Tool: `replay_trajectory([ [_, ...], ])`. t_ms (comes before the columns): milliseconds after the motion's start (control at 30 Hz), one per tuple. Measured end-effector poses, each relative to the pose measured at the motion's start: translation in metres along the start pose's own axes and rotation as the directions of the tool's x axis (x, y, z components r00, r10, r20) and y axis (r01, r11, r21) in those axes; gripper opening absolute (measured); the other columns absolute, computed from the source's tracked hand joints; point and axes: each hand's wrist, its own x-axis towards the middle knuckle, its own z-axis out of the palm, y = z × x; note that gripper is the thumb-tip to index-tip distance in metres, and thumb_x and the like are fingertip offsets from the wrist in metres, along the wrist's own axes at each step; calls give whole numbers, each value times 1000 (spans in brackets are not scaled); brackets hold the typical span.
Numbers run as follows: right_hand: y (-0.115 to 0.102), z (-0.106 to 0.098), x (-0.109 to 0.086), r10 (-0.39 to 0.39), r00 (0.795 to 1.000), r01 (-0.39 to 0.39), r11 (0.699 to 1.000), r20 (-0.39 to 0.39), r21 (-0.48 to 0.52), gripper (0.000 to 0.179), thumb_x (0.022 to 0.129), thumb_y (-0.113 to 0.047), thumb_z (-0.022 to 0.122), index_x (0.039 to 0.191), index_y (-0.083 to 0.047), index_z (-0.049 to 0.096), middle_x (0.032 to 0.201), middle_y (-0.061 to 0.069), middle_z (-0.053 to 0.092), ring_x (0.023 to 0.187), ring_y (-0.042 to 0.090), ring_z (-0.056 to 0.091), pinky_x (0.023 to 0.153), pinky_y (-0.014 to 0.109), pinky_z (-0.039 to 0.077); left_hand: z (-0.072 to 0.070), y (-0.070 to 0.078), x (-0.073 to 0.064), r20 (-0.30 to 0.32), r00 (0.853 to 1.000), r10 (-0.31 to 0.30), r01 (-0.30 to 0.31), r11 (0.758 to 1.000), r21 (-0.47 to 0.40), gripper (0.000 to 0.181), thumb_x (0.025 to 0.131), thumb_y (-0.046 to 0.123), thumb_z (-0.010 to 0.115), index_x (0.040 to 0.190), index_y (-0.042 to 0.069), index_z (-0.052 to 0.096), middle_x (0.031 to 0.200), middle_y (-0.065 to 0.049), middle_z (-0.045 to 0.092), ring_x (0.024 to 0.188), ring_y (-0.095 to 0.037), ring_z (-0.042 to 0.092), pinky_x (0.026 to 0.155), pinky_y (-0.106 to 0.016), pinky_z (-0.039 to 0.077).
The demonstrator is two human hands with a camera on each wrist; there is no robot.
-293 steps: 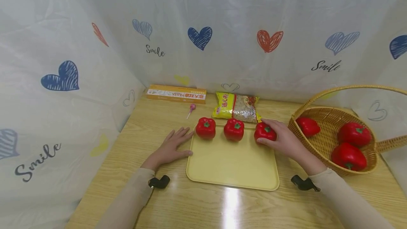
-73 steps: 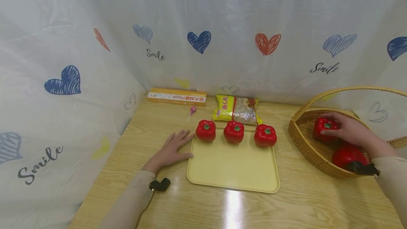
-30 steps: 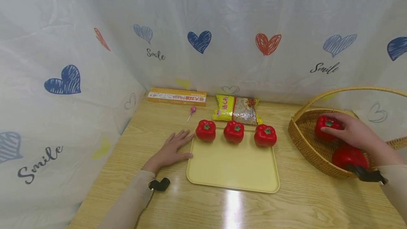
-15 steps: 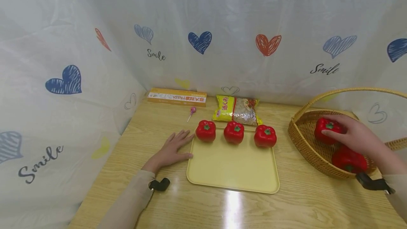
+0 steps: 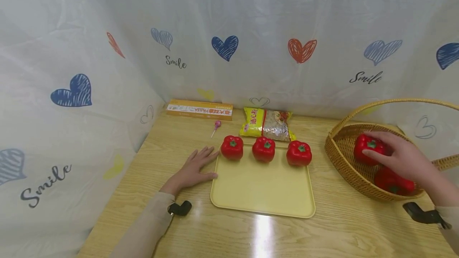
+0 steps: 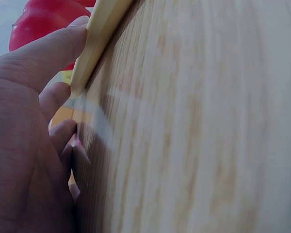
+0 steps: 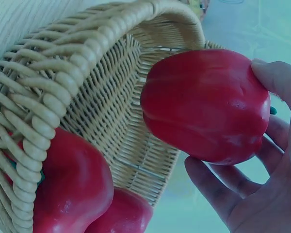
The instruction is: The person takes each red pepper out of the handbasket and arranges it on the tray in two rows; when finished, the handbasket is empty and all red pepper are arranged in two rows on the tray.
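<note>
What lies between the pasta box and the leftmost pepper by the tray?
A pink lollipop on the table, between the box and that pepper, as the head view shows.

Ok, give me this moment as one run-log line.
Right hand: grips red pepper at basket; left hand: rests on table, touching tray; tray: three red peppers along far side; basket: two more peppers inside

White glare on table, wrist views dimmer
</note>
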Motion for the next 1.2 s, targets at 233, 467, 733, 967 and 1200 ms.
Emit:
replay_trajectory([
  [233, -7, -3, -6, -35, 999, 35, 999, -27, -10, 62, 91, -27, 79, 139, 4, 54, 132, 35, 53, 109, 53, 52, 78, 73, 48, 0, 0, 0, -4, 1000, 0, 0, 1000, -9, 80, 94, 47, 70, 160, 20, 35, 168, -9, 23, 156, -31, 10, 124, -55, -2],
  [467, -16, -4, -10, -50, 998, 49, 999, -43, -15, 62, 90, -26, 80, 139, 1, 54, 132, 35, 53, 107, 55, 51, 73, 73, 51, 0, 0, 0, -1, 1000, 2, -2, 1000, -4, 79, 94, 46, 70, 160, 20, 35, 168, -9, 23, 156, -32, 10, 124, -55, -2],
  [733, -24, -5, -15, -57, 997, 57, 998, -55, -3, 62, 87, -22, 82, 139, -1, 55, 132, 34, 53, 106, 56, 51, 69, 73, 52, 0, 0, 0, 6, 1000, 1, -1, 1000, 21, 79, 94, 48, 69, 160, 19, 36, 168, -10, 23, 156, -32, 10, 125, -55, -1],
  [967, -33, -6, -20, -61, 997, 61, 998, -50, -8, 62, 87, -23, 83, 139, -2, 55, 130, 32, 55, 105, 51, 50, 66, 69, 54, 0, 0, 0, 9, 1000, 6, -6, 1000, 24, 79, 95, 48, 68, 160, 19, 35, 168, -9, 22, 156, -32, 10, 125, -55, -1],
  [1200, -40, -3, -23, -79, 996, 79, 997, -39, -1, 63, 85, -21, 84, 138, -4, 56, 129, 31, 57, 107, 51, 49, 67, 69, 54, -1, 0, 0, 9, 1000, 5, -5, 1000, 20, 79, 94, 47, 69, 160, 19, 35, 168, -9, 23, 156, -32, 10, 125, -54, -1],
])
